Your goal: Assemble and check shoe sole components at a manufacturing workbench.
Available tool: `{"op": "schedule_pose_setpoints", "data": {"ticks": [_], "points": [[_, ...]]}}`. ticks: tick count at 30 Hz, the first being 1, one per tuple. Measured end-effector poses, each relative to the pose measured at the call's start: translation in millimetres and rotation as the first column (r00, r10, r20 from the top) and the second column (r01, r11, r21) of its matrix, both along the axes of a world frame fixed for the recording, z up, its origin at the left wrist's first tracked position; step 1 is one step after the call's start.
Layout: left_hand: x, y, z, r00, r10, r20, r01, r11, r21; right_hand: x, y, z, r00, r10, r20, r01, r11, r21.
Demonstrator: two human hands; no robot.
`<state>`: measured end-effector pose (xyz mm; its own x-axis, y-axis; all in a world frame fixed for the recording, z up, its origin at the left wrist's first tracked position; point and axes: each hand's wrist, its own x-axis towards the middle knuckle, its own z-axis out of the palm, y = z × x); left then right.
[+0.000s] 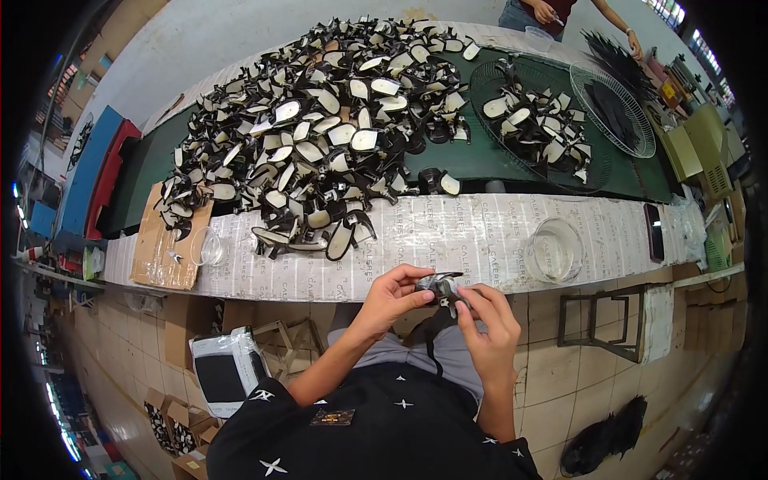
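Above my lap, at the table's near edge, my left hand (390, 306) pinches a small black piece (442, 283) that looks like a shoe part with straps. My right hand (490, 322) has its thumb and fingers closed at the other side of the same piece. Small light-coloured bits show between the two hands, too small to make out. Beyond them, a large heap of similar black pieces with cream oval pads (342, 134) covers the table. The nearest pieces of the heap lie a short way left of my hands.
A round wire basket (594, 180) holds more pieces; another basket (645, 144) holds long black strips. Clear plastic tubs stand right (555, 250) and left (210, 248), beside cardboard (148, 258). A phone (654, 232) lies far right. Another person's hand (545, 13) shows across the table.
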<state>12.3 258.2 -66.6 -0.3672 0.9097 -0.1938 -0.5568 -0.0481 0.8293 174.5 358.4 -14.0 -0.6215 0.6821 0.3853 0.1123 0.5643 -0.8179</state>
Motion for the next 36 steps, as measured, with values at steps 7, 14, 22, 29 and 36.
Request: {"op": "schedule_pose_setpoints", "data": {"ticks": [7, 14, 22, 29, 36], "points": [[1, -2, 0, 0.999, 0.020, -0.038, -0.021, 1.000, -0.011, -3, 0, -4, 0.996, -0.086, 0.029, 0.083, 0.992, 0.099], [-1, -3, -3, 1.000, 0.005, -0.029, -0.005, 1.000, -0.022, 1, 1, -4, 0.982, -0.180, 0.062, 0.170, 0.975, 0.146], [-5, -5, -1, 0.996, -0.002, 0.091, 0.003, 1.000, -0.012, 14, 4, 4, 0.971, -0.234, -0.054, 0.212, 0.941, -0.265], [-2, -3, 2, 0.990, 0.017, 0.139, -0.015, 1.000, -0.017, 9, -5, 7, 0.989, -0.113, -0.096, 0.073, 0.934, -0.349], [0, -2, 5, 0.989, 0.032, 0.145, -0.028, 0.999, -0.029, 2, -11, 4, 0.995, -0.064, -0.076, 0.036, 0.947, -0.320]]}}
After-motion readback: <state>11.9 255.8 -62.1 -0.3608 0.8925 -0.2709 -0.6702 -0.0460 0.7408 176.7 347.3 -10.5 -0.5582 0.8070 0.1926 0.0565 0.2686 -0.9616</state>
